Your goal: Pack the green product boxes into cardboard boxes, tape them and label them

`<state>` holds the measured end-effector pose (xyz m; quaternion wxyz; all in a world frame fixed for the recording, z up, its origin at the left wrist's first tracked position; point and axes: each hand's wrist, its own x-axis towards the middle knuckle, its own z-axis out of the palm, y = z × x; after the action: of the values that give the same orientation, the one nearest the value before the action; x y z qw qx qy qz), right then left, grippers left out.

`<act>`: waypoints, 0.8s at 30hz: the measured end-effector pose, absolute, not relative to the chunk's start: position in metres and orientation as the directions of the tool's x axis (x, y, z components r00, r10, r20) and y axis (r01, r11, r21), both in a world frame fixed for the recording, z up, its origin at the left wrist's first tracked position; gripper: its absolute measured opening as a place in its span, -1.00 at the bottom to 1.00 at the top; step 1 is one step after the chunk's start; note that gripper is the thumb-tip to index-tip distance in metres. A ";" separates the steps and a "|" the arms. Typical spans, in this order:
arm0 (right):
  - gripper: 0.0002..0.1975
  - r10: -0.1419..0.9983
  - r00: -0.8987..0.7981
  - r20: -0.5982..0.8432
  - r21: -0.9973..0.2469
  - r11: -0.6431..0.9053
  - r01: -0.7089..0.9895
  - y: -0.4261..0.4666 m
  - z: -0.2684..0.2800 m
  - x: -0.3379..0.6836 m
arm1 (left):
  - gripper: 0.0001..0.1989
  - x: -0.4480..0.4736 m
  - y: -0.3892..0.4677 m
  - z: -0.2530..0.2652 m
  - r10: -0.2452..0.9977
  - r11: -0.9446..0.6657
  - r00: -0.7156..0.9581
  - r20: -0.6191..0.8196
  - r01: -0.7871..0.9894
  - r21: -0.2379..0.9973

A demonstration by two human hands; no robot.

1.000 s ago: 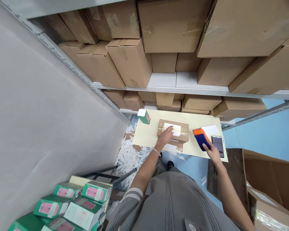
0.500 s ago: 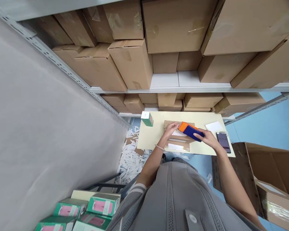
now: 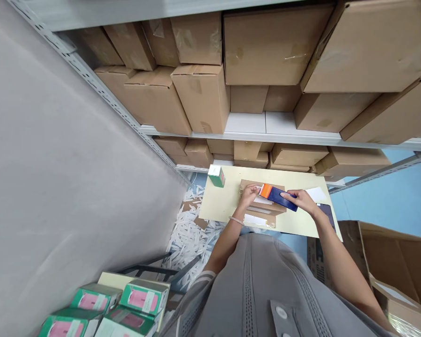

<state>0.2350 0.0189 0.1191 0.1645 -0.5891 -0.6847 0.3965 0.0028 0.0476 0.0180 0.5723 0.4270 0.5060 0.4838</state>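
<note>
- The right hand [image 3: 302,200] grips a blue-and-orange handheld device [image 3: 278,196] over the taped cardboard parcel [image 3: 263,209].
- The left hand [image 3: 250,194] rests flat, fingers spread, on the parcel.
- The parcel lies mid-worktop [image 3: 219,206], a green box [image 3: 216,176] near.

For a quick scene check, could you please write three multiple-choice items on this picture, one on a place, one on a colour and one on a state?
1. Where does the small green box stand?
A. at the far left corner of the table
B. on the floor
C. on the shelf

2. What colours is the device in the right hand?
A. red and white
B. orange and dark blue
C. all black

3. What is the left hand doing?
A. hanging free
B. holding a phone
C. resting on the cardboard parcel

Answers: 1 A, the small green box stands on the table at that corner. 2 B, the device in the right hand shows those colours. 3 C, the left hand lies on the cardboard parcel.
</note>
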 end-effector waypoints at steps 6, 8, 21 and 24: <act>-0.29 0.962 -0.162 -0.218 -0.625 -0.010 0.781 0.021 0.125 0.281 | -0.66 -0.014 0.048 0.015 0.933 0.322 -0.037 -0.359 -0.364 0.874; -0.29 0.961 -0.161 -0.225 -0.594 -0.005 0.805 0.021 0.126 0.293 | -0.62 -0.020 0.048 0.015 0.928 0.337 -0.023 -0.373 -0.380 0.861; -0.31 0.935 -0.194 -0.298 -0.185 0.143 0.972 0.062 0.136 0.213 | -0.52 -0.042 0.040 0.017 0.843 0.270 -0.330 -0.424 -0.420 0.866; -0.29 0.919 -0.219 -0.328 -0.155 0.177 0.972 0.067 0.135 0.198 | -0.52 -0.051 0.040 0.017 0.844 0.284 -0.316 -0.433 -0.422 0.861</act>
<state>0.1979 0.0672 0.1352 -0.0800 -0.6197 -0.7629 0.1663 -0.0509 0.0404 0.0173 0.5555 0.1829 0.5772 0.5698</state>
